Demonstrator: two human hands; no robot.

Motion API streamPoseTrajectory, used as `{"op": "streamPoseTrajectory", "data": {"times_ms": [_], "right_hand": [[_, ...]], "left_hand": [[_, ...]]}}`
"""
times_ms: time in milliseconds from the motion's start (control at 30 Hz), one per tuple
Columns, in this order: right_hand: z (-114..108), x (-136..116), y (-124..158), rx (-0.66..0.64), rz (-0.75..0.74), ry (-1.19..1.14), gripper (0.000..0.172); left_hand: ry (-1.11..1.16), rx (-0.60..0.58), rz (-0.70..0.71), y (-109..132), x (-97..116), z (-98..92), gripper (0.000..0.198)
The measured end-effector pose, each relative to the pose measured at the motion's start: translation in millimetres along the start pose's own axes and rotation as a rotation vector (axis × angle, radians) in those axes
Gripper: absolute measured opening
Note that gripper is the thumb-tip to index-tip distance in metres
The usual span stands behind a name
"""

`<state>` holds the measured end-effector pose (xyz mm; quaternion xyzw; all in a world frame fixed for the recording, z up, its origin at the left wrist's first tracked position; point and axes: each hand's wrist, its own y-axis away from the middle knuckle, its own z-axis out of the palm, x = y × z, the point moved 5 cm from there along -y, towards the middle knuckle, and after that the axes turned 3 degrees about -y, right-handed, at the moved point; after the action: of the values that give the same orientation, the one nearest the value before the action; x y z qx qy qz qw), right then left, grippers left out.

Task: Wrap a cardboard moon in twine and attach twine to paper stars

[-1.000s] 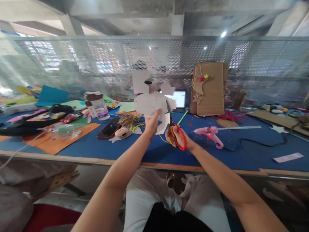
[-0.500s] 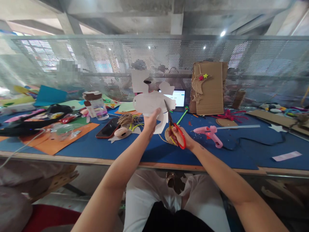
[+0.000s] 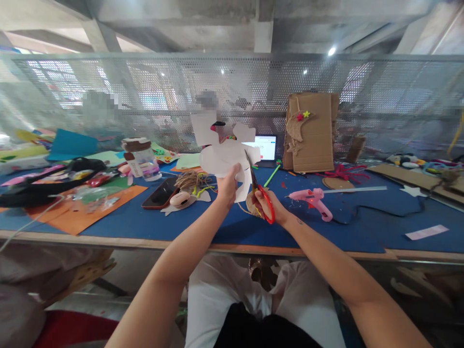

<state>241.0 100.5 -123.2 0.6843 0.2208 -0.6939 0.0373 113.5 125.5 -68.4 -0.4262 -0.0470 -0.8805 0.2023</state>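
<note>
My left hand (image 3: 228, 186) pinches a sheet of white paper (image 3: 217, 159) with an irregular, partly cut outline, held up above the table. In my right hand (image 3: 266, 203) is a pair of scissors (image 3: 268, 209) with red handles, the blades pointing up and away from me at the paper's right side. A cut strip of the paper hangs down beside my left hand. Below the scissors lies a round twine-covered piece (image 3: 251, 203), partly hidden by my right hand. A green stick (image 3: 272, 176) lies just behind the scissors.
On the blue table (image 3: 195, 232), a pink glue gun (image 3: 312, 199) lies to the right. A phone (image 3: 160, 193), a white mouse (image 3: 180, 198) and a clear jar (image 3: 147, 162) are at left. Cardboard with a twine moon (image 3: 315, 140) stands behind, near a lit screen (image 3: 267, 147).
The paper has tilted a little, and its upper left part has swung left. My right hand's fingers and the scissor handles have drawn closer together. The whole view has shifted slightly.
</note>
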Motion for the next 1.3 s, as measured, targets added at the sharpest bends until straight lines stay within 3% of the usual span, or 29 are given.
{"op": "streamPoseTrajectory", "data": {"times_ms": [267,400,533,733,1300], "right_hand": [[4,7,-5,0.088,-0.041,0.069,0.063],[6,6,-5,0.060,-0.055,0.028,0.062],[4,2,-4,0.025,-0.066,-0.014,0.063],[0,-8,1,-0.062,-0.110,0.027,0.065],[2,2,-3,0.033,-0.067,0.037,0.066]], "left_hand": [[0.095,0.017,-0.020,5,-8,4.3,0.022],[0.101,0.006,-0.023,5,-7,4.8,0.020],[0.060,-0.001,-0.054,5,-4,4.3,0.031],[-0.039,-0.043,0.003,5,3,4.3,0.035],[0.089,-0.056,0.018,10,-11,7.5,0.025]]}}
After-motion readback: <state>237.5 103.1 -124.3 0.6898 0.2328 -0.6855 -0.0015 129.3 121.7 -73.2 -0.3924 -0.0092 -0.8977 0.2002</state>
